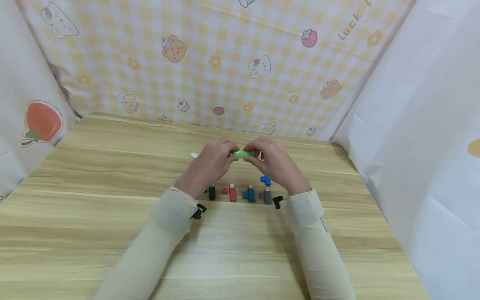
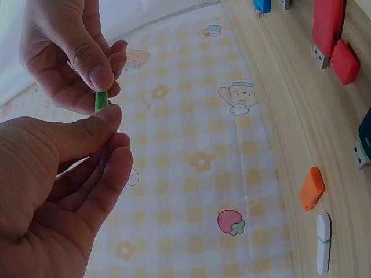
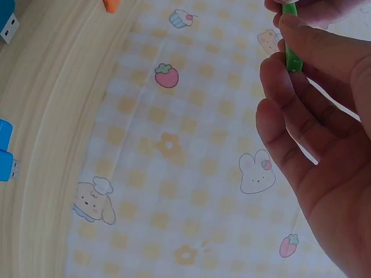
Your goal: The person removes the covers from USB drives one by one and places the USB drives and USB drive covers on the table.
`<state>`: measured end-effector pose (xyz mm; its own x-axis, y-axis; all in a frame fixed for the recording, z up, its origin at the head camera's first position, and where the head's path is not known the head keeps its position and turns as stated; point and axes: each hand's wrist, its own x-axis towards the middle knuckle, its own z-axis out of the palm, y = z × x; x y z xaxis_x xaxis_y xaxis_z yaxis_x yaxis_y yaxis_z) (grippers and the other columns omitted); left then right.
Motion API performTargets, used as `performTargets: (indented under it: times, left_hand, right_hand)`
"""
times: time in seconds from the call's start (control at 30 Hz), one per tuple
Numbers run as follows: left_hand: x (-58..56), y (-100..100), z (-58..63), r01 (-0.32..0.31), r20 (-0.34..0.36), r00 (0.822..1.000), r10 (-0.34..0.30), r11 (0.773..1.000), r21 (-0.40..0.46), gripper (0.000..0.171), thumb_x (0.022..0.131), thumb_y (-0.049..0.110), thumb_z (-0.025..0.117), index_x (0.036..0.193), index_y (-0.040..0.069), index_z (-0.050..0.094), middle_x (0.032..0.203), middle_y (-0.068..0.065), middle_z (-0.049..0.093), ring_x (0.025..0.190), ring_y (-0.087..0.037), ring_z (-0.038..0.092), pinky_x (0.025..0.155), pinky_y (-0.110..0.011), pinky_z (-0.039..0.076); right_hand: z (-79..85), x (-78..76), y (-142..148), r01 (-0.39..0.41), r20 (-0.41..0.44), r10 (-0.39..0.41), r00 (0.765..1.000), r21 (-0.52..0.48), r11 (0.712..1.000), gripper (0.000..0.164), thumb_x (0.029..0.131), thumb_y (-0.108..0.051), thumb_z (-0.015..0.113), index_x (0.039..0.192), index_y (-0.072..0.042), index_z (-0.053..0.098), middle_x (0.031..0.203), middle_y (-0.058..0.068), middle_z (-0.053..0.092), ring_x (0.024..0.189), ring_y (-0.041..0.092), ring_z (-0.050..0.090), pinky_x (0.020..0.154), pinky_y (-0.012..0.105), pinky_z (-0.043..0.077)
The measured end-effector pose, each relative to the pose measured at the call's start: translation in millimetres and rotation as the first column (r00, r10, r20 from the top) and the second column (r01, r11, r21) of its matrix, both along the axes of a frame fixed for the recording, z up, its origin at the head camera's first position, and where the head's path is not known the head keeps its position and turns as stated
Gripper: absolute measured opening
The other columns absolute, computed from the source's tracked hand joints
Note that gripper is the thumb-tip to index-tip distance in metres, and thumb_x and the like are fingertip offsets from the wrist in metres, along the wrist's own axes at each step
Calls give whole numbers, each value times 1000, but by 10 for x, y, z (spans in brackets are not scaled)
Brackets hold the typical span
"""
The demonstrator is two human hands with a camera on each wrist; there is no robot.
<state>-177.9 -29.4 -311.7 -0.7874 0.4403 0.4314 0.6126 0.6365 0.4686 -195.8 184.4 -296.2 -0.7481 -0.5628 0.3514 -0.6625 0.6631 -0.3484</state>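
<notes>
Both hands are raised above the far part of the table and meet at a small green USB stick (image 1: 243, 154). My left hand (image 1: 211, 164) pinches one end between thumb and fingers. The other end is pinched by my right hand (image 1: 275, 164), with its remaining fingers loosely bent in the right wrist view. Fingers cover both ends of the green stick (image 3: 294, 61), and no metal plug shows on it. Below the hands lie a red USB stick (image 1: 233, 193) and its separate red cap (image 1: 225, 190).
A black USB stick (image 1: 212, 193), a teal one (image 1: 251, 195) and a grey one (image 1: 267, 196) lie in the same row. Behind them is a blue one (image 1: 266, 180). An orange piece (image 2: 313, 189) lies near a white stick (image 2: 323, 243). Patterned cloth hangs behind the table.
</notes>
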Motion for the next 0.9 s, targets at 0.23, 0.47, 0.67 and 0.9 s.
performTargets:
  times: [0.23, 0.47, 0.67, 0.9]
  left_hand:
    - [-4, -2, -19, 0, -31, 1000, 0, 1000, 11, 16, 102, 7, 74, 113, -4, 78, 114, -18, 78, 99, -27, 76, 86, -35, 66]
    - [-12, -6, -27, 2, -39, 999, -2, 1000, 0, 17, 102, 8, 75, 114, -4, 78, 115, -18, 78, 100, -27, 76, 85, -34, 66]
    - [-10, -2, -26, 4, -29, 1000, -4, 1000, 4, 17, 101, 6, 75, 114, -4, 78, 115, -18, 78, 100, -27, 76, 86, -35, 67]
    - [-29, -90, -19, -31, 12, 999, 31, 1000, 6, 19, 102, 6, 74, 117, -5, 76, 116, -19, 78, 100, -28, 77, 86, -34, 67]
  right_hand:
    - [3, 5, 9, 12, -2, -12, 1000, 7, 1000, 18, 96, -13, 83, 112, -6, 79, 104, 5, 74, 87, 18, 65, 77, 32, 59]
    - [1, -1, 25, 2, -2, -2, 1000, 11, 1000, 18, 97, -13, 83, 112, -5, 79, 103, 5, 75, 87, 18, 64, 77, 34, 60]
    - [3, 0, 33, -2, 6, 2, 1000, 4, 1000, 17, 97, -12, 82, 112, -5, 79, 102, 6, 75, 87, 19, 64, 78, 40, 62]
    - [41, -13, 118, 38, 48, -40, 998, 31, 999, 19, 98, -10, 81, 116, -4, 77, 107, 8, 74, 91, 21, 66, 82, 40, 62]
